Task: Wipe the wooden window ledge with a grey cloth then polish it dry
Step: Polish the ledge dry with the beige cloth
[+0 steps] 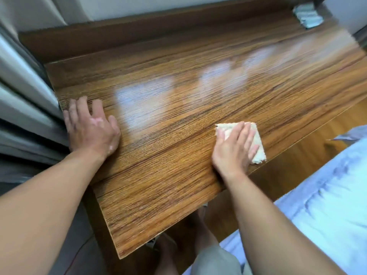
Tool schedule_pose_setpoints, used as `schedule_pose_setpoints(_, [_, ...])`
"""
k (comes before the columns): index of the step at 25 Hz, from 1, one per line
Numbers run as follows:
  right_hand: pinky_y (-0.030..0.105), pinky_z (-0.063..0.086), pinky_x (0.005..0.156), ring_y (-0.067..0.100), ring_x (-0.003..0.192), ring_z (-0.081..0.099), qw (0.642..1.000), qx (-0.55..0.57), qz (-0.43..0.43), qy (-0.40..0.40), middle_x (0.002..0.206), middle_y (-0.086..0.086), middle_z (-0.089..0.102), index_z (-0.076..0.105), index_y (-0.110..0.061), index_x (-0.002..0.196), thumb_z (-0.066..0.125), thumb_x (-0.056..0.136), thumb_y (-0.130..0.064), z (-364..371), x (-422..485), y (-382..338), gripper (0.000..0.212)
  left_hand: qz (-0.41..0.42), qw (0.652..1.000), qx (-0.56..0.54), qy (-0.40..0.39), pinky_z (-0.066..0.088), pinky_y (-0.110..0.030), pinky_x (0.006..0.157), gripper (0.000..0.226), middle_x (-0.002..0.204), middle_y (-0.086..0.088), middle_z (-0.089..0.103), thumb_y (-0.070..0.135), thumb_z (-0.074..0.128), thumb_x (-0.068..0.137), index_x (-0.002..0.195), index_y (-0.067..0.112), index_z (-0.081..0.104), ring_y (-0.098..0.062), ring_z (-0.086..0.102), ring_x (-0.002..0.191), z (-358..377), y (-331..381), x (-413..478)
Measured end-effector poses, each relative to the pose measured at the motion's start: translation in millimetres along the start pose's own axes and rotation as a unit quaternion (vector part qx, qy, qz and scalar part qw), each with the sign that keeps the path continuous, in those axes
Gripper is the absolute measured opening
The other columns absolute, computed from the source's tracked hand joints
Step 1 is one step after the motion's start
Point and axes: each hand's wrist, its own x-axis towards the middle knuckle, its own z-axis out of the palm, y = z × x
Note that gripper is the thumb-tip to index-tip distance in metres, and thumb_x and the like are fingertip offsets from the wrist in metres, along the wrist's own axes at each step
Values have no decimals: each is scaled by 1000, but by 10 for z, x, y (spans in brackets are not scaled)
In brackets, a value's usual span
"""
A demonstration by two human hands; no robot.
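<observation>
The wooden window ledge (178,108) is a wide, glossy brown board with strong grain, and it shows pale reflections across its middle. My right hand (234,147) presses flat, fingers straight, on a folded cream-white cloth (258,143) near the ledge's front edge. My left hand (91,126) rests flat on the ledge's left end, fingers spread. A folded grey cloth (307,15) lies at the far right back of the ledge, away from both hands.
Grey curtains (25,96) hang along the left side, touching the ledge's end. A bed with pale blue bedding (327,195) stands at the lower right. Wooden floor (288,165) and my legs show below the ledge's front edge.
</observation>
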Motion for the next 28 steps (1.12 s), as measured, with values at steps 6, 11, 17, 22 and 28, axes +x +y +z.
schedule_pose_setpoints(6, [54, 17, 124, 21, 158, 6, 808, -39, -569, -148, 172, 2, 12, 19, -19, 163, 32, 104, -59, 200, -1217, -863, 73, 9, 1000, -8, 28, 26, -55, 117, 45, 142, -21, 46, 36, 41, 93, 127, 12, 56, -40, 37, 134, 1, -3, 130])
schedule_pose_setpoints(11, [52, 0, 126, 23, 158, -2, 970, -67, -219, -87, 173, 3, -2, 1, -19, 164, 17, 104, -63, -284, 1554, -401, 77, -18, 997, 56, -50, 23, -53, 120, 40, 152, -21, 38, 32, 47, 101, 134, 11, 51, -40, 27, 144, -71, 66, 170])
schedule_pose_setpoints(17, [58, 9, 126, 26, 158, -4, 944, -31, -316, -84, 172, 7, -1, 9, -15, 164, 24, 105, -58, -24, -192, 44, 74, 1, 994, 64, -83, 31, -57, 114, 42, 148, -22, 41, 29, 53, 94, 133, 14, 50, -41, 33, 138, 3, 851, 83])
schedule_pose_setpoints(22, [54, 24, 123, 18, 158, 11, 864, -57, -495, -74, 171, -1, 14, 22, -23, 163, 26, 106, -59, -173, 61, 1124, 67, 69, 986, 62, -142, 26, -63, 114, 49, 150, -16, 36, 35, 53, 90, 135, 18, 45, -40, 29, 142, 366, 1754, -294])
schedule_pose_setpoints(28, [58, 7, 126, 23, 158, 7, 997, 8, -73, 14, 171, 6, 15, 21, -14, 162, 15, 106, -50, -462, 1636, 1875, 67, -5, 979, 79, -190, 20, -56, 121, 61, 163, -16, 19, 41, 48, 97, 150, 17, 30, -36, 12, 151, 343, 2059, -407])
